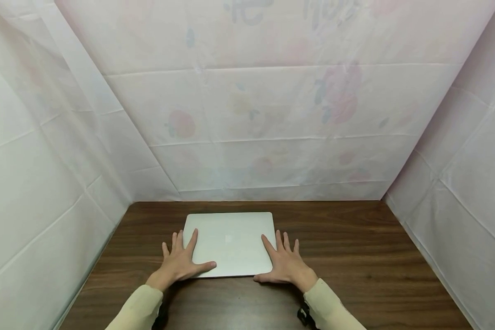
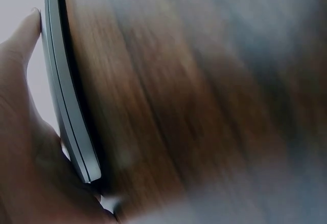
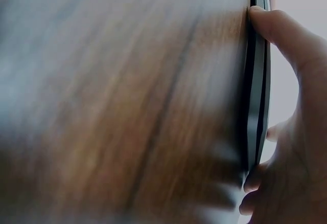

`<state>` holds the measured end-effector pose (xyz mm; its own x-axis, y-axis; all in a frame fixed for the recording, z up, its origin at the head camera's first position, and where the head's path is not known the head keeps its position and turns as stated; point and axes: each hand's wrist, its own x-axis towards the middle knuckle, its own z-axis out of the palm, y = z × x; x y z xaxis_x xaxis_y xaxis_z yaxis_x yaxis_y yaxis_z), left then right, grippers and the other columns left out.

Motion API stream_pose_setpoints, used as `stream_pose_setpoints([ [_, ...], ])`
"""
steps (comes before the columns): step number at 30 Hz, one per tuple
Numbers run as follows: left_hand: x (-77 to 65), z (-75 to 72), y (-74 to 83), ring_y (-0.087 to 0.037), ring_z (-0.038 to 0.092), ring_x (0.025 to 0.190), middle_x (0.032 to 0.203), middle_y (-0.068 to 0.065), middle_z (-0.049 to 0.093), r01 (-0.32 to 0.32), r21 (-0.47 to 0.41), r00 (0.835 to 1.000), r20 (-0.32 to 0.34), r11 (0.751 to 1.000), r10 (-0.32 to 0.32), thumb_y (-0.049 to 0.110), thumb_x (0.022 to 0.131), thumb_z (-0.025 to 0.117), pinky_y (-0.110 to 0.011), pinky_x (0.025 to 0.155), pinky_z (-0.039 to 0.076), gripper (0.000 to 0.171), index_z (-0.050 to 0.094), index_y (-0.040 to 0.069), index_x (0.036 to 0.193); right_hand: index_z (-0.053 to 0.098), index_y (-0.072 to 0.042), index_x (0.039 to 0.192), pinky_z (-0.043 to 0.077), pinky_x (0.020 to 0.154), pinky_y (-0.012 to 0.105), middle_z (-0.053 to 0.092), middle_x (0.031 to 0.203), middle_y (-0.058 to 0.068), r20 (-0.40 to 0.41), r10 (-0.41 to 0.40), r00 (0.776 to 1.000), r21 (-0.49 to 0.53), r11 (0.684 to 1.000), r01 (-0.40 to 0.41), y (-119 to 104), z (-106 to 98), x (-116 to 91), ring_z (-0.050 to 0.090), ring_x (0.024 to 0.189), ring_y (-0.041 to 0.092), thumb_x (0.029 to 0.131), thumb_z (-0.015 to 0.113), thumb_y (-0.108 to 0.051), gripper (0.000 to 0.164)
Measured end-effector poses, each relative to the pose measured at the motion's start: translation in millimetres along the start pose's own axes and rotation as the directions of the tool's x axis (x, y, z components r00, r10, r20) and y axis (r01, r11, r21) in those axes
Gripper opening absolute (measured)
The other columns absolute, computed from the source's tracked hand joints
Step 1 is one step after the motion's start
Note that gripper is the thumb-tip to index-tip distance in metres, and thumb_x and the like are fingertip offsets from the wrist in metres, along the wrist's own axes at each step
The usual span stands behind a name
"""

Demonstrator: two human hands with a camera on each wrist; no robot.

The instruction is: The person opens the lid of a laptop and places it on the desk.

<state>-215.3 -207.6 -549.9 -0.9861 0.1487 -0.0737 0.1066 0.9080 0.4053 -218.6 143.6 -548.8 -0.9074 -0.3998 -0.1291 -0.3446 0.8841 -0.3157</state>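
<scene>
A closed silver laptop (image 1: 231,243) lies flat on the brown wooden table, a faint logo in the middle of its lid. At its front left corner is my left hand (image 1: 179,261), fingers spread and fairly straight. That thumb lies on the lid near the front edge, while the outer fingers reach past the left side. My right hand (image 1: 286,266) spreads over the front right corner, index finger on the lid. In the right wrist view, the thumb (image 3: 281,27) touches the laptop's front edge (image 3: 255,96). The left wrist view shows the same slim edge (image 2: 66,86) beside my left hand.
The dark wood table (image 1: 354,256) extends to both sides and in front of the laptop. White fabric sheets (image 1: 264,105) with faded fruit prints stand behind it, and plain white ones (image 1: 37,197) flank it. A black strap (image 1: 303,315) shows under the right sleeve.
</scene>
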Motion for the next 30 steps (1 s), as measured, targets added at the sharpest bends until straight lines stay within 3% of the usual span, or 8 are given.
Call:
stream_pose_setpoints([
  [9, -1.5, -0.9, 8.0, -0.058, -0.006, 0.154, 0.165, -0.04, 0.0, 0.016, 0.018, 0.999, 0.033, 1.0, -0.017, 0.084, 0.077, 0.065, -0.083, 0.111, -0.008, 0.125, 0.014, 0.013, 0.167, 0.018, -0.026, 0.167, 0.006, 0.116, 0.081, 0.006, 0.17, 0.029, 0.0, -0.001, 1.0, 0.016, 1.0, 0.001, 3.6, -3.5, -4.8, 0.007, 0.156, 0.053, 0.075, 0.062, -0.086, 0.119],
  [22, -1.4, 5.2, 12.7, -0.059, -0.002, 0.153, 0.164, -0.041, 0.004, -0.002, 0.029, 1.0, 0.004, 1.0, 0.001, 0.084, 0.076, 0.065, -0.084, 0.111, -0.004, 0.124, 0.018, 0.014, 0.166, 0.018, -0.027, 0.167, 0.007, 0.115, 0.081, 0.006, 0.17, 0.029, -0.003, 0.009, 1.0, 0.009, 1.0, -0.009, 9.2, -2.9, -9.2, 0.008, 0.156, 0.054, 0.074, 0.063, -0.086, 0.119],
  [30, -1.5, 4.9, 16.6, -0.058, -0.003, 0.154, 0.165, -0.04, 0.003, 0.003, 0.038, 1.0, 0.022, 0.999, -0.004, 0.085, 0.076, 0.064, -0.083, 0.112, -0.004, 0.123, 0.018, 0.016, 0.167, 0.019, -0.026, 0.167, 0.008, 0.115, 0.081, 0.007, 0.17, 0.03, -0.008, 0.008, 1.0, 0.01, 1.0, -0.008, 10.8, -6.1, -12.5, 0.009, 0.155, 0.054, 0.075, 0.064, -0.085, 0.118],
])
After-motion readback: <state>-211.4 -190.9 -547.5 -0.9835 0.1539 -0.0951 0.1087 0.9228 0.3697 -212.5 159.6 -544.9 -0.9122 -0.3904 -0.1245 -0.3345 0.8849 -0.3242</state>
